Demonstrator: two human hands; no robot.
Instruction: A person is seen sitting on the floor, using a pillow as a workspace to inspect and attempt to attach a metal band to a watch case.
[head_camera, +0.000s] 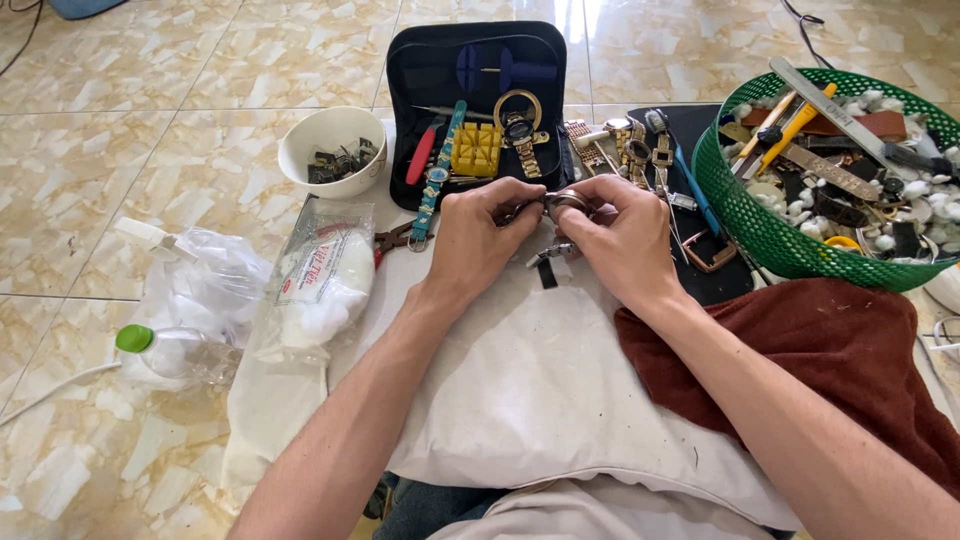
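Note:
Both of my hands meet over a white cloth (520, 390) and grip one small wristwatch (566, 203) with a round metal case. My left hand (478, 238) pinches its left side. My right hand (622, 238) covers its right side, thumb on the case. A short dark strap end (547, 268) hangs below the hands. Most of the watch is hidden by my fingers.
An open black tool case (440, 70) with a yellow block, watches and tools lies behind the hands. A white bowl (330, 135) of small metal parts stands at left, a green mesh basket (745, 215) of tools at right. A dark red towel (830, 360), plastic bags and a bottle (175, 350) lie around.

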